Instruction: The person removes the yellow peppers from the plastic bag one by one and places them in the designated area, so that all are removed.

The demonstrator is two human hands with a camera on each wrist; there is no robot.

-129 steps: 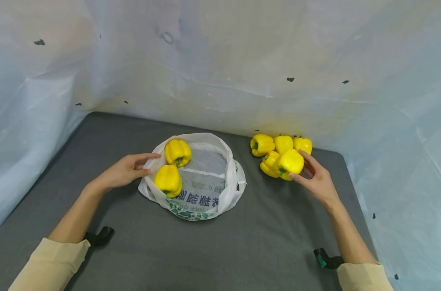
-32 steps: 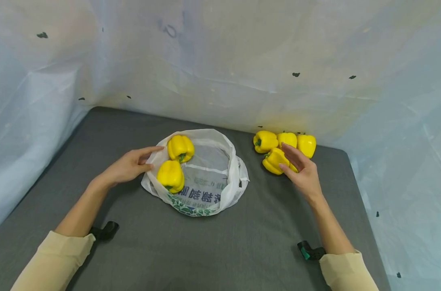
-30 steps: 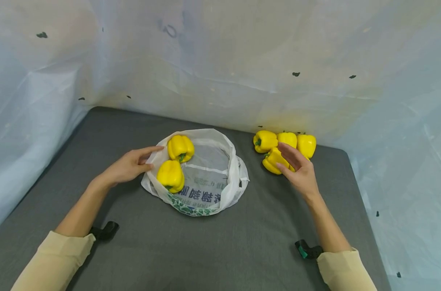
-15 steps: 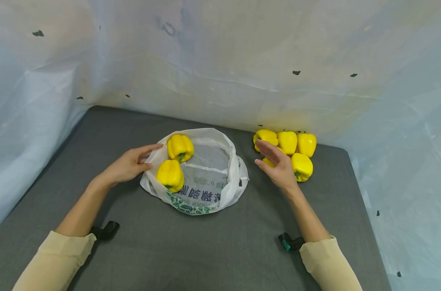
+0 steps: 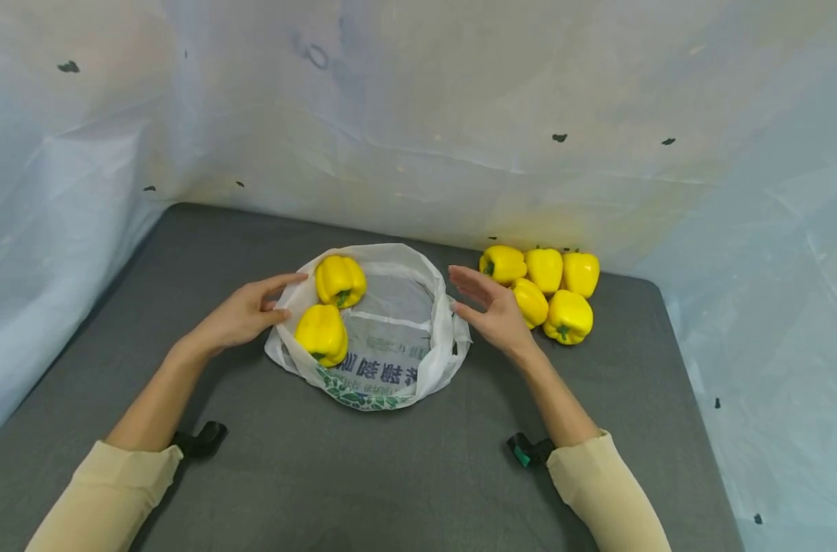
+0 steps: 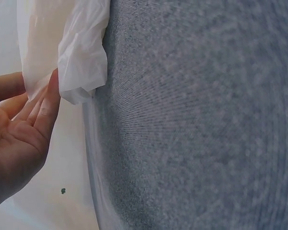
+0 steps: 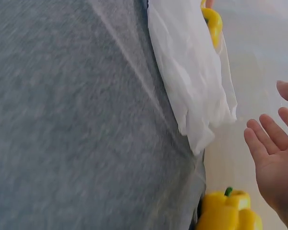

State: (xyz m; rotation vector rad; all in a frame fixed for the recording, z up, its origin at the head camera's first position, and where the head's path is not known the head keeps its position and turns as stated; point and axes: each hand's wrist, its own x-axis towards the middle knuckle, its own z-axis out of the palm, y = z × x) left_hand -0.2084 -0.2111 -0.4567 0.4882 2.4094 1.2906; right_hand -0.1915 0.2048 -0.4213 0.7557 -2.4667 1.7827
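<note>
My left hand (image 5: 241, 314) rests against the left side of a thin white plastic bag (image 5: 438, 366) with printed dark lettering. Its fingers are fairly straight and spread, and plastic hangs between thumb and fingers in the left wrist view. Inside the wide bag mouth, on the left, lie a yellow bell pepper (image 5: 339, 281) and a second yellow bell pepper (image 5: 321, 336). Just right of the bag my right hand (image 5: 499, 318) hovers with spread fingers, holding nothing. Behind that hand sits a cluster of several bell peppers (image 5: 568, 317); one of them (image 7: 225, 211) shows low in the right wrist view.
A dark grey cloth (image 5: 363, 475) covers the table. Pale plastic sheeting (image 5: 418, 107) hangs along the back and both sides, close behind the pepper cluster. A black device (image 5: 201, 439) is on the left wrist, another black device (image 5: 530, 451) on the right wrist.
Earlier my right hand held one bell pepper at the front of the cluster; it has let go and moved left toward the bag. The left hand and bag stay nearly as they were.
</note>
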